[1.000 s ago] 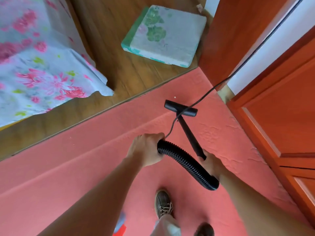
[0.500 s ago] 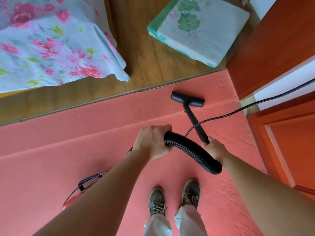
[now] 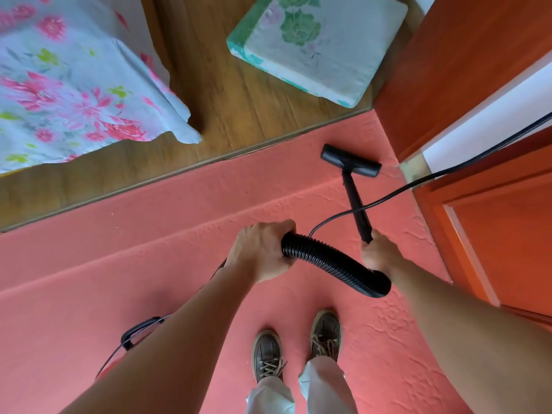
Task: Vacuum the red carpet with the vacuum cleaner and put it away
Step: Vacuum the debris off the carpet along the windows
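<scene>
Red plastic is nearly all I can make out of the vacuum cleaner. It sits on the red carpet low to my left, almost wholly covered by my left forearm, with only its black carry handle and a thin loop of cable showing.

My left hand wraps the black ribbed hose, fingers curled over it; where the hose runs on behind that hand I cannot see. My right hand grips the top of the black tube, and the joint between hose and tube is hidden under that fist.

The tube's long axis runs away from me, leaning slightly left, down to the floor head. That head lies crosswise on the carpet, near the edge of the wooden floor.

A black cord crosses over the tube and leaves the picture at the right, past an orange door. The flowered bedsheet and a cushion are cut off at the top.
</scene>
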`<state>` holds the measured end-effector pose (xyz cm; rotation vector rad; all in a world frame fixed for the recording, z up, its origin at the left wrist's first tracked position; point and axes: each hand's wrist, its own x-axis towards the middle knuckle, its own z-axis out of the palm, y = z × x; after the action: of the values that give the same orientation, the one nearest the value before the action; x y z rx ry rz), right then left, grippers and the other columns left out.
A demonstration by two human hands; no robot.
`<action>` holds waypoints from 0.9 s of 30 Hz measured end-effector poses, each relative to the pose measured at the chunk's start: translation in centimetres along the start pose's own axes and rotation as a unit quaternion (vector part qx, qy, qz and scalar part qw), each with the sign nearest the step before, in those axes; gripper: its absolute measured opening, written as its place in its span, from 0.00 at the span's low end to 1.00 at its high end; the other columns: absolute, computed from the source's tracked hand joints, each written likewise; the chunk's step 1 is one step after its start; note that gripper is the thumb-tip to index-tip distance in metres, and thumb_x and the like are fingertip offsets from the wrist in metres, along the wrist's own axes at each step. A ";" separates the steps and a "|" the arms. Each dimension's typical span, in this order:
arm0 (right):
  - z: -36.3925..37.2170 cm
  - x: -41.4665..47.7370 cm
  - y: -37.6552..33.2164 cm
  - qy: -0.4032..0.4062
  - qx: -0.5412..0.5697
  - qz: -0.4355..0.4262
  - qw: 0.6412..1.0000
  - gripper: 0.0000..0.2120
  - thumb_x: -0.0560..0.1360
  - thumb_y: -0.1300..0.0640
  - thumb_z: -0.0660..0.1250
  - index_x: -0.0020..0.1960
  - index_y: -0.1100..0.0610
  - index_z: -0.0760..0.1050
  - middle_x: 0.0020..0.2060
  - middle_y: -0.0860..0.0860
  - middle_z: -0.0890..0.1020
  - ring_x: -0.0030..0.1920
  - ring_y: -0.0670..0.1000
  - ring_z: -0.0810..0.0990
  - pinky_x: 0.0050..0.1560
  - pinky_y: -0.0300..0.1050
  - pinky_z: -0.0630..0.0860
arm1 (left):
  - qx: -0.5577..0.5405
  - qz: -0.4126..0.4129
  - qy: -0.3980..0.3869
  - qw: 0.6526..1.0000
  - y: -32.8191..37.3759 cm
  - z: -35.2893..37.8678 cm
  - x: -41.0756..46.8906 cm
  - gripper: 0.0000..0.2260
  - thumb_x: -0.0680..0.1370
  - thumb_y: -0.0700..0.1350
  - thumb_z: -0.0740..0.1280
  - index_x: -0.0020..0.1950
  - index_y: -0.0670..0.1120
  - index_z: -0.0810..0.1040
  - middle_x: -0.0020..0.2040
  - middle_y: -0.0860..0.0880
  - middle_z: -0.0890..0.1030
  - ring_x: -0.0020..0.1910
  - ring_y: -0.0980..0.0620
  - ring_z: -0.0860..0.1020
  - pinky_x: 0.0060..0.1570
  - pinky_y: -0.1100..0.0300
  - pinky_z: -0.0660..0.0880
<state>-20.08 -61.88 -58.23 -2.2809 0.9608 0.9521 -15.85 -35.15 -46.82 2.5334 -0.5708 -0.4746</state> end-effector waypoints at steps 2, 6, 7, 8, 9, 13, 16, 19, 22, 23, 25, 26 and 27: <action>0.0 -0.5 -0.5 -0.022 -0.020 -0.039 0.999 0.24 0.80 0.50 0.58 0.75 0.50 0.63 0.59 0.59 0.79 0.55 0.62 0.79 0.50 0.48 0.75 | -0.002 -0.004 0.010 1.000 -0.2 0.2 -0.2 0.07 0.68 0.47 0.71 0.42 0.51 0.74 0.32 0.54 0.77 0.34 0.41 0.77 0.34 0.55 0.71; 0.3 -2.3 -1.9 -0.074 -0.056 -0.089 0.992 0.25 0.80 0.49 0.58 0.77 0.45 0.59 0.62 0.57 0.79 0.57 0.60 0.79 0.55 0.49 0.76 | 0.004 -0.011 0.012 1.000 -0.3 0.1 -0.7 0.07 0.67 0.48 0.70 0.42 0.51 0.74 0.32 0.52 0.78 0.34 0.40 0.77 0.33 0.54 0.74; 0.6 -2.8 -1.9 -0.074 -0.064 -0.087 0.991 0.27 0.81 0.49 0.58 0.78 0.45 0.58 0.64 0.57 0.78 0.59 0.60 0.79 0.57 0.49 0.76 | 0.011 -0.006 0.011 1.000 -0.3 0.1 -0.9 0.07 0.67 0.48 0.70 0.42 0.51 0.74 0.32 0.52 0.78 0.35 0.40 0.78 0.33 0.54 0.74; 0.9 -3.1 -1.6 -0.068 -0.066 -0.082 0.992 0.27 0.81 0.48 0.58 0.79 0.45 0.56 0.65 0.57 0.77 0.60 0.60 0.78 0.59 0.49 0.75 | 0.018 0.000 0.006 1.000 -0.3 0.2 -1.0 0.07 0.67 0.48 0.70 0.42 0.51 0.75 0.32 0.52 0.78 0.35 0.40 0.78 0.34 0.54 0.73; 1.2 -3.5 -1.0 -0.064 -0.062 -0.075 0.993 0.27 0.81 0.48 0.57 0.79 0.45 0.56 0.66 0.57 0.77 0.60 0.60 0.78 0.59 0.49 0.75 | 0.022 0.008 -0.001 1.000 -0.2 0.4 -1.2 0.07 0.67 0.47 0.70 0.42 0.51 0.75 0.32 0.53 0.77 0.35 0.40 0.78 0.34 0.55 0.73; 2.9 -5.3 4.4 -0.047 0.013 -0.013 0.999 0.28 0.81 0.49 0.58 0.79 0.47 0.55 0.60 0.58 0.79 0.50 0.60 0.79 0.48 0.47 0.76 | 0.032 0.066 -0.013 0.997 1.5 2.4 -2.3 0.08 0.65 0.47 0.68 0.43 0.52 0.73 0.30 0.52 0.77 0.33 0.40 0.78 0.32 0.53 0.75; 5.1 -7.6 10.0 -0.017 0.083 0.046 0.995 0.25 0.80 0.50 0.59 0.77 0.47 0.60 0.55 0.57 0.81 0.44 0.58 0.77 0.42 0.45 0.73 | 0.030 0.137 -0.032 0.990 3.6 4.9 -3.8 0.08 0.64 0.49 0.66 0.41 0.51 0.72 0.28 0.51 0.76 0.29 0.40 0.77 0.29 0.53 0.75; 7.2 -10.6 15.5 -0.003 0.118 0.092 0.989 0.23 0.80 0.50 0.59 0.75 0.47 0.63 0.53 0.56 0.81 0.46 0.59 0.79 0.42 0.45 0.72 | 0.031 0.187 -0.063 0.980 6.0 7.1 -6.0 0.06 0.64 0.49 0.66 0.38 0.50 0.72 0.26 0.53 0.74 0.26 0.44 0.75 0.27 0.57 0.72; 10.0 -14.0 20.2 0.016 0.143 0.129 0.981 0.22 0.80 0.49 0.59 0.74 0.47 0.64 0.54 0.55 0.81 0.48 0.59 0.79 0.45 0.46 0.75 | 0.029 0.236 -0.092 0.967 8.1 9.4 -8.8 0.07 0.64 0.47 0.69 0.37 0.50 0.72 0.26 0.54 0.73 0.25 0.46 0.74 0.27 0.60 0.70; 11.0 -14.9 21.5 0.023 0.153 0.138 0.978 0.22 0.80 0.49 0.59 0.74 0.48 0.64 0.54 0.55 0.81 0.48 0.58 0.79 0.45 0.45 0.75 | 0.035 0.249 -0.098 0.963 8.7 10.1 -9.5 0.07 0.64 0.47 0.69 0.37 0.50 0.72 0.26 0.54 0.74 0.25 0.46 0.74 0.27 0.60 0.70; 13.2 -16.7 24.2 0.033 0.175 0.156 0.972 0.22 0.80 0.49 0.59 0.73 0.48 0.64 0.55 0.55 0.81 0.50 0.59 0.80 0.48 0.46 0.77 | 0.049 0.270 -0.117 0.954 9.6 12.0 -10.9 0.07 0.65 0.48 0.69 0.38 0.50 0.72 0.27 0.54 0.75 0.26 0.46 0.75 0.27 0.60 0.69; 14.4 -17.6 25.6 0.038 0.184 0.169 0.968 0.21 0.80 0.49 0.59 0.73 0.48 0.65 0.56 0.55 0.81 0.52 0.59 0.80 0.50 0.47 0.77 | 0.055 0.282 -0.131 0.949 10.2 12.9 -11.8 0.07 0.66 0.47 0.70 0.38 0.51 0.73 0.27 0.54 0.76 0.26 0.47 0.75 0.28 0.60 0.68; 15.6 -18.5 26.8 0.046 0.191 0.183 0.963 0.21 0.80 0.49 0.59 0.72 0.48 0.65 0.56 0.55 0.81 0.53 0.60 0.80 0.50 0.47 0.77 | 0.062 0.290 -0.146 0.944 10.7 13.7 -12.7 0.08 0.66 0.47 0.71 0.38 0.51 0.73 0.28 0.54 0.76 0.26 0.48 0.75 0.28 0.60 0.67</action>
<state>-56.20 -61.05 -58.61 -1.8699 1.5004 0.7246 -35.71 -42.87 -49.46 2.2588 -1.4417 -0.6027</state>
